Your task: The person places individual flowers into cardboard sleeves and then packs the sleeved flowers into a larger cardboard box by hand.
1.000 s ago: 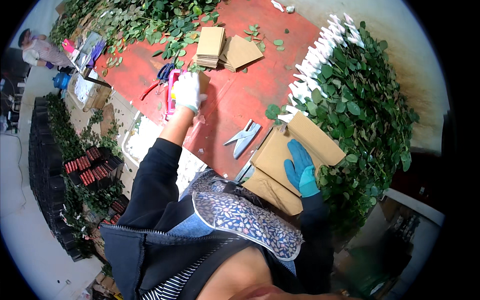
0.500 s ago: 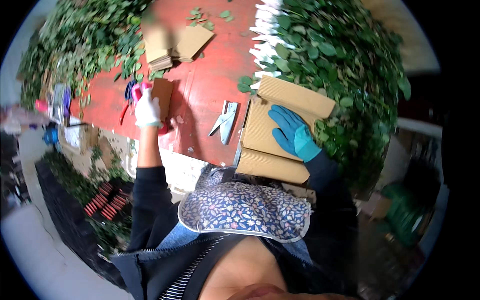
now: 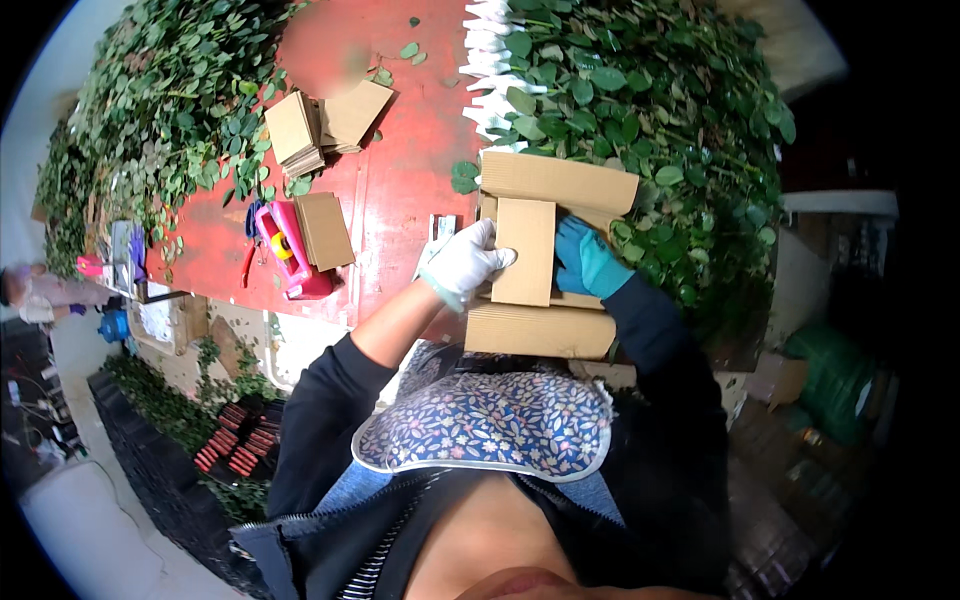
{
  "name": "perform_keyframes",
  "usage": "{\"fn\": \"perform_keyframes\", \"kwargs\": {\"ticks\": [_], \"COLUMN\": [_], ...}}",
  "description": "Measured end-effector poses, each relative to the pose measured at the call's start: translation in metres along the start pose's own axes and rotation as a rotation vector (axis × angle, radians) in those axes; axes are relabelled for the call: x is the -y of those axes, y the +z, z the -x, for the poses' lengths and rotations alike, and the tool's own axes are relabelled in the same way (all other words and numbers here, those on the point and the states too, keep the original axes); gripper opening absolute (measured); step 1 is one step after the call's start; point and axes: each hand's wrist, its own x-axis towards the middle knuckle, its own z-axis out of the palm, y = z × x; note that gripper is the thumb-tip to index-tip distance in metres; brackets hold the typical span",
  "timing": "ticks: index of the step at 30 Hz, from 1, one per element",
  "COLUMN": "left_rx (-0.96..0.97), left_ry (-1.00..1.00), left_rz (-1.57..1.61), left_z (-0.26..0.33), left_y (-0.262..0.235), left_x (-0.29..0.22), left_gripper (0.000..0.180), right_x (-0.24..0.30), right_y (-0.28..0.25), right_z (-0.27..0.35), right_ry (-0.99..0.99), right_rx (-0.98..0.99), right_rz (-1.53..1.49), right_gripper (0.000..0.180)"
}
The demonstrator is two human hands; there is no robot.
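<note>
In a white glove, my left hand (image 3: 468, 262) pinches a small flat cardboard rectangle (image 3: 525, 240) by its left edge, thumb on top. The rectangle lies over the middle of a corrugated cardboard piece (image 3: 560, 182), whose far and near flaps stick out beyond it. My right hand (image 3: 592, 258), in a teal glove, is at the rectangle's right edge over the corrugated piece. Its fingertips are hidden, so their grip cannot be made out. Just left of the corrugated piece lies a metal plier-type tool (image 3: 441, 228), partly covered by my left hand.
A pink tape dispenser (image 3: 284, 248) stands beside a stack of cardboard rectangles (image 3: 325, 232) on the red table (image 3: 385, 190). Further back is another cardboard stack (image 3: 293, 135). A red-handled tool (image 3: 248, 264) lies at left. Leafy stems are heaped on the left (image 3: 170, 110) and right (image 3: 640, 110).
My left hand has come right from beside the tape dispenser and now holds a cardboard rectangle over the corrugated piece. My right hand, spread flat before, now has its fingertips hidden at the rectangle's edge.
</note>
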Motion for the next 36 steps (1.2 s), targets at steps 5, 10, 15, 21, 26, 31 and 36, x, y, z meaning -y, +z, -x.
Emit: {"fn": "perform_keyframes", "kwargs": {"ticks": [5, 10, 15, 21, 26, 31, 36], "left_rx": [-0.104, -0.115, -0.17, -0.031, -0.122, -0.154, -0.146], "left_ry": [-0.029, 0.031, 0.177, 0.017, 0.005, 0.02, 0.063], "left_rz": [-0.49, -0.493, -0.674, -1.073, -1.1, -1.072, -1.059], "left_z": [-0.011, -0.028, -0.026, 0.001, 0.022, 0.023, 0.023], "left_y": [0.006, -0.002, -0.002, -0.012, -0.021, -0.02, -0.021], "left_x": [-0.013, 0.008, 0.011, -0.038, -0.033, -0.025, -0.024], "left_gripper": [0.043, 0.044, 0.042, 0.052, 0.051, 0.048, 0.044], "right_x": [0.016, 0.045, 0.096, 0.081, 0.081, 0.082, 0.076], "right_y": [-0.026, -0.046, -0.047, -0.024, -0.022, -0.02, -0.014], "right_z": [-0.004, 0.005, -0.025, -0.027, -0.03, -0.033, -0.027], "right_ry": [0.038, 0.233, 0.221, 0.189, 0.156, 0.134, 0.112], "right_rx": [0.093, 0.092, 0.14, 0.322, 0.347, 0.372, 0.393], "right_rz": [-0.078, 0.264, 0.208, 0.376, 0.413, 0.399, 0.43], "right_gripper": [0.041, 0.025, 0.062, 0.076, 0.078, 0.079, 0.082]}}
